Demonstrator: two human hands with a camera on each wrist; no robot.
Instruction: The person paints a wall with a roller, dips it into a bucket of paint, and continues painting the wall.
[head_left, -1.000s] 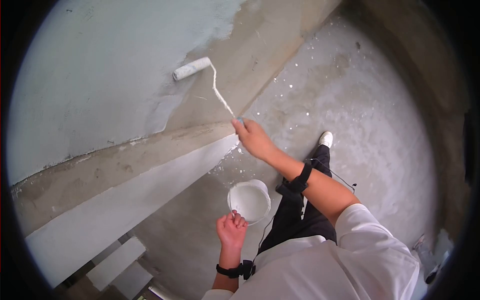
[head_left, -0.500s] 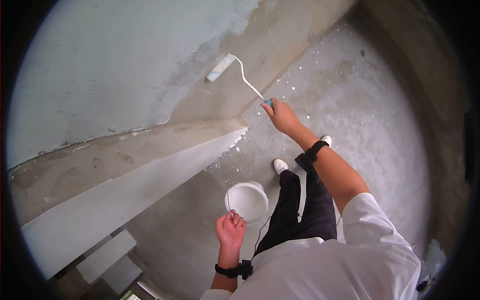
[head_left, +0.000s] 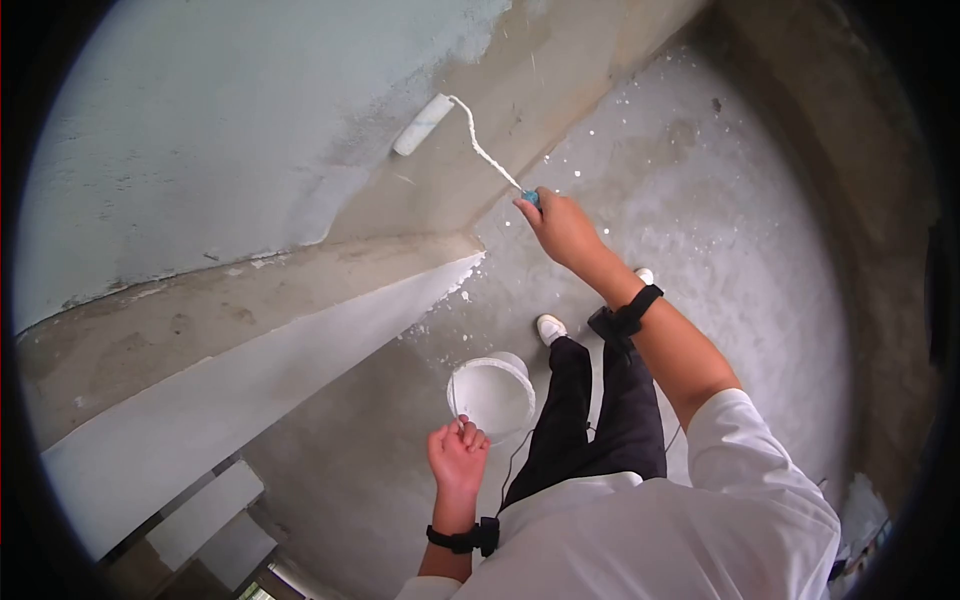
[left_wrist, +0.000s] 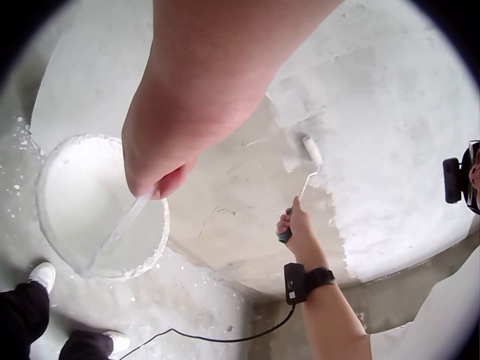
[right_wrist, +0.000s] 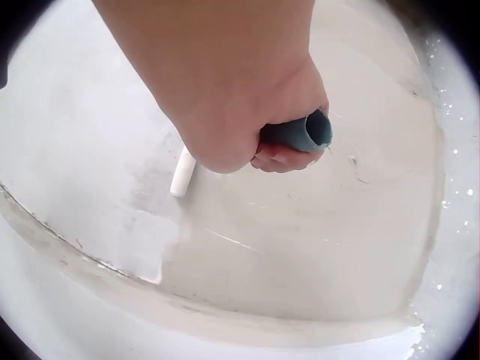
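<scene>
My right hand (head_left: 565,232) grips the blue-green handle (head_left: 531,199) of a paint roller, whose white sleeve (head_left: 423,125) lies against the wall at the border of wet paint and bare plaster. In the right wrist view the hollow handle end (right_wrist: 319,130) sticks out of the curled fingers, with the roller sleeve (right_wrist: 182,173) beyond. My left hand (head_left: 458,456) holds the thin handle of a white bucket (head_left: 531,397), its fingers curled round it. The left wrist view shows the bucket (left_wrist: 162,244) hanging below that hand, with pale paint inside.
A ledge (head_left: 250,290) with a white side juts from the wall at the left. White drips dot the concrete floor (head_left: 760,280). My shoes (head_left: 550,328) stand beside the bucket. A plastic bag (head_left: 862,515) lies at the lower right, and pale boards (head_left: 205,515) at the lower left.
The roller has come off its earlier spot and moved right, then slightly back up and left along the wall. My left hand still holds the bucket in nearly the same place.
</scene>
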